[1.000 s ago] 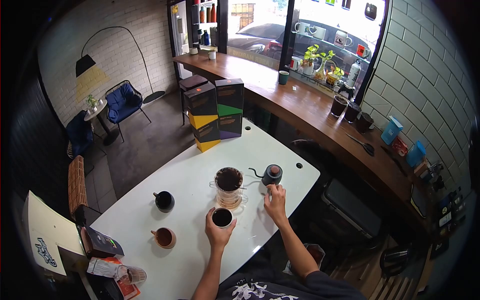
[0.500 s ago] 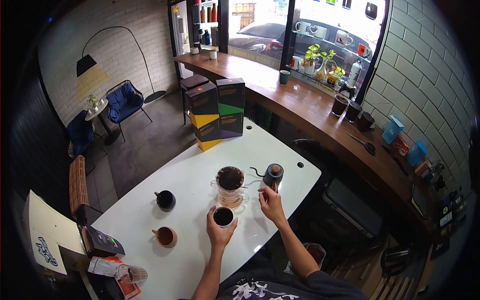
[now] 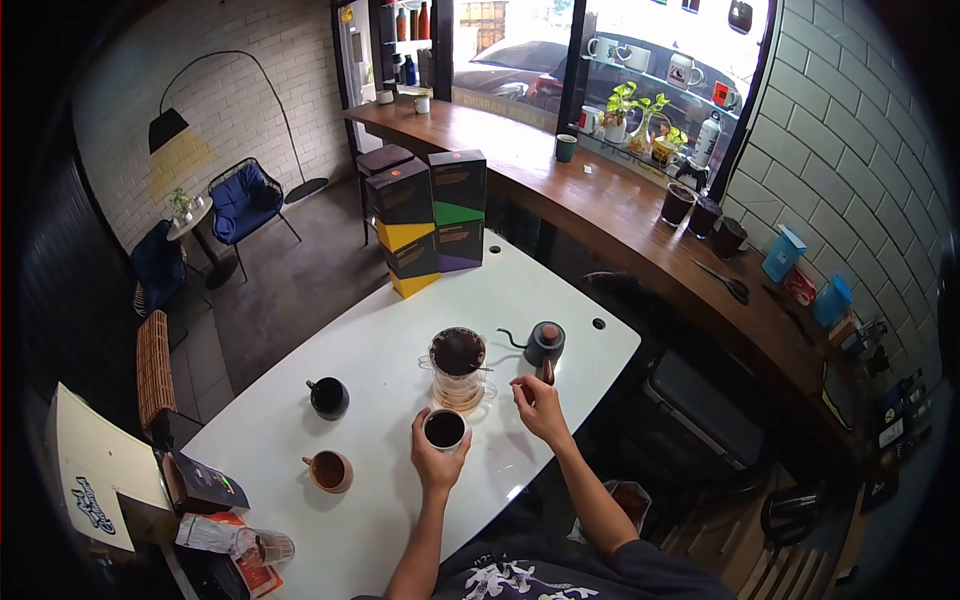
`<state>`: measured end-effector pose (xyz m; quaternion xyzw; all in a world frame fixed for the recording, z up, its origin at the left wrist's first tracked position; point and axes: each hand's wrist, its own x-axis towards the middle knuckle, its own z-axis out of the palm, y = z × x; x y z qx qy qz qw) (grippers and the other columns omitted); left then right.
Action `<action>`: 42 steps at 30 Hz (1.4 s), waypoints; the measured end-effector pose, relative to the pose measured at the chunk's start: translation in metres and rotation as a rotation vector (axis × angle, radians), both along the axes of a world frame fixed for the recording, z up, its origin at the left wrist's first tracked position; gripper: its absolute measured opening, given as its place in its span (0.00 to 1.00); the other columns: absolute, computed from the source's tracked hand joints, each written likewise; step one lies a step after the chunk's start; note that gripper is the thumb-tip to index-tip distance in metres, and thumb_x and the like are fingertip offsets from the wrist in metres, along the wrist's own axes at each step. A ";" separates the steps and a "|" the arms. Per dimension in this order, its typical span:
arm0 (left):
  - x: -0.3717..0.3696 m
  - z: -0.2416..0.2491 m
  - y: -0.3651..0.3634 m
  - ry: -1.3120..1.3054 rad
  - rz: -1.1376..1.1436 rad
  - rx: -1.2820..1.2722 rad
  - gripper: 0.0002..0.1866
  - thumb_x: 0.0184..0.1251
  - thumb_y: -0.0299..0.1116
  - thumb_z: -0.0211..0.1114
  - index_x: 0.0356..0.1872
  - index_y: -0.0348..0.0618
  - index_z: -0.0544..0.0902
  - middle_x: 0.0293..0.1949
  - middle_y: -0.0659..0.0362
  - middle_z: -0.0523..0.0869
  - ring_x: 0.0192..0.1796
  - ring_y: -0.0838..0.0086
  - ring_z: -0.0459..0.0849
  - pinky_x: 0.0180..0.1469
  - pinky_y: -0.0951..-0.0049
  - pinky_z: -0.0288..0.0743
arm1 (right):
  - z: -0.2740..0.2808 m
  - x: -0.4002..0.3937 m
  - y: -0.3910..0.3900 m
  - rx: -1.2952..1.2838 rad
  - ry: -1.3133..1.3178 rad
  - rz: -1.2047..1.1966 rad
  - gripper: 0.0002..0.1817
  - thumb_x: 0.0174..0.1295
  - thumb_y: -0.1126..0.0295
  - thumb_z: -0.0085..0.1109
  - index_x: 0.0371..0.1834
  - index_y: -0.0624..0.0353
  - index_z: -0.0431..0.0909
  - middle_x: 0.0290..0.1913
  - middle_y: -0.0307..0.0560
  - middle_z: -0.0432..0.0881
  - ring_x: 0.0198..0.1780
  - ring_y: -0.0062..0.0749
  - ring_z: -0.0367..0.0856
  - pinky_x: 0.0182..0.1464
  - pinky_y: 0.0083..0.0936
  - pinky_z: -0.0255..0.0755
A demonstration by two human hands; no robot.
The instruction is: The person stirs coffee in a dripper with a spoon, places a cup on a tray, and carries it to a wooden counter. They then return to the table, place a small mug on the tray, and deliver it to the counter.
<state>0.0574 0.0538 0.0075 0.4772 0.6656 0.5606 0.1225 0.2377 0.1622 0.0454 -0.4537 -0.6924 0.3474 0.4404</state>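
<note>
My left hand [image 3: 437, 462] is wrapped round a cup of dark coffee [image 3: 446, 430], low over the white table. Just beyond the cup stands a glass coffee server [image 3: 456, 390] with a dripper full of dark wet grounds [image 3: 458, 352] on top. My right hand [image 3: 540, 408] hovers with curled fingers and nothing visible in them. It is just below the handle of a dark gooseneck kettle [image 3: 545, 342], apart from it as far as I can see. To the left are a black mug [image 3: 328, 398] and a brown mug [image 3: 329, 471], the brown one with liquid inside.
Stacked dark coffee boxes [image 3: 434, 222] stand at the table's far corner. At the lower left are a black box [image 3: 208, 482], a clear cup [image 3: 265, 547] and packets. A wooden counter [image 3: 600, 203] runs along the window, bearing cups and scissors [image 3: 735, 287].
The view has shifted slightly, so the scene sits a little higher and further left. Both hands keep nearly the same places, and the left still holds the cup.
</note>
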 end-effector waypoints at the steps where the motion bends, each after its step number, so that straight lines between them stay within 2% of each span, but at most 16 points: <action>1: 0.000 -0.001 0.000 -0.006 0.006 0.010 0.42 0.46 0.33 0.81 0.62 0.33 0.68 0.55 0.46 0.79 0.56 0.60 0.82 0.60 0.63 0.74 | 0.000 0.001 0.000 -0.032 -0.016 0.006 0.08 0.69 0.72 0.57 0.40 0.68 0.80 0.22 0.40 0.78 0.23 0.17 0.74 0.27 0.20 0.67; 6: 0.002 -0.001 0.001 -0.008 0.020 0.029 0.41 0.46 0.32 0.81 0.62 0.33 0.68 0.54 0.46 0.80 0.55 0.61 0.82 0.60 0.64 0.75 | -0.005 0.004 0.000 -0.079 -0.012 0.014 0.09 0.70 0.71 0.56 0.41 0.69 0.80 0.23 0.41 0.79 0.26 0.18 0.77 0.29 0.20 0.70; 8: 0.002 -0.003 0.002 -0.064 0.032 0.043 0.42 0.44 0.36 0.82 0.61 0.35 0.70 0.54 0.45 0.80 0.55 0.53 0.82 0.59 0.59 0.75 | -0.005 0.005 0.000 -0.087 -0.019 0.016 0.09 0.70 0.71 0.56 0.41 0.69 0.80 0.23 0.41 0.79 0.26 0.19 0.78 0.30 0.20 0.71; 14: 0.003 -0.001 0.002 -0.043 0.041 0.049 0.41 0.44 0.35 0.82 0.60 0.35 0.70 0.53 0.45 0.80 0.55 0.53 0.82 0.59 0.59 0.75 | -0.009 0.006 0.001 -0.109 -0.033 0.029 0.09 0.70 0.71 0.56 0.42 0.69 0.79 0.24 0.41 0.79 0.26 0.19 0.78 0.30 0.21 0.71; 20: 0.004 0.000 0.003 -0.037 0.040 0.066 0.42 0.44 0.35 0.82 0.61 0.34 0.69 0.55 0.44 0.79 0.56 0.52 0.81 0.60 0.58 0.74 | -0.010 0.003 0.001 -0.194 0.058 0.072 0.10 0.71 0.71 0.55 0.41 0.69 0.80 0.24 0.40 0.79 0.26 0.19 0.78 0.29 0.20 0.73; 23: 0.004 -0.003 0.004 -0.019 0.049 0.071 0.43 0.44 0.35 0.82 0.61 0.33 0.69 0.56 0.44 0.78 0.57 0.52 0.80 0.61 0.58 0.73 | -0.013 0.002 0.001 -0.204 0.079 0.079 0.10 0.69 0.70 0.56 0.40 0.69 0.80 0.24 0.43 0.81 0.24 0.22 0.79 0.29 0.23 0.73; 26: 0.004 -0.005 0.004 -0.025 0.042 0.072 0.43 0.45 0.35 0.82 0.61 0.33 0.68 0.56 0.43 0.78 0.58 0.51 0.79 0.62 0.58 0.73 | -0.017 0.002 0.003 -0.226 0.129 0.104 0.11 0.70 0.70 0.56 0.41 0.70 0.81 0.24 0.44 0.81 0.24 0.23 0.80 0.29 0.23 0.74; 28: 0.004 -0.005 0.004 -0.026 0.042 0.068 0.43 0.45 0.35 0.82 0.62 0.32 0.68 0.57 0.43 0.78 0.58 0.51 0.79 0.62 0.58 0.73 | -0.014 0.003 0.002 -0.276 0.118 0.132 0.11 0.72 0.70 0.54 0.41 0.69 0.80 0.26 0.40 0.79 0.28 0.19 0.78 0.31 0.19 0.73; 38: 0.004 -0.006 0.004 -0.041 0.037 0.046 0.42 0.46 0.36 0.81 0.62 0.33 0.68 0.57 0.43 0.77 0.58 0.51 0.79 0.62 0.57 0.73 | -0.014 0.004 0.004 -0.338 0.198 0.178 0.11 0.73 0.70 0.52 0.41 0.68 0.80 0.26 0.39 0.79 0.27 0.18 0.77 0.32 0.18 0.73; 40: 0.004 -0.006 0.004 -0.034 0.042 0.042 0.42 0.46 0.36 0.81 0.62 0.33 0.68 0.57 0.43 0.77 0.58 0.51 0.79 0.62 0.57 0.73 | -0.017 0.004 0.005 -0.316 0.216 0.174 0.12 0.70 0.70 0.55 0.41 0.70 0.82 0.26 0.44 0.82 0.26 0.23 0.81 0.31 0.21 0.76; 42: 0.004 -0.006 0.004 -0.028 0.048 0.040 0.42 0.46 0.36 0.81 0.62 0.33 0.68 0.57 0.43 0.77 0.58 0.51 0.79 0.62 0.57 0.72 | -0.018 0.005 0.006 -0.309 0.209 0.169 0.12 0.70 0.70 0.55 0.41 0.70 0.82 0.26 0.44 0.82 0.26 0.23 0.81 0.31 0.22 0.76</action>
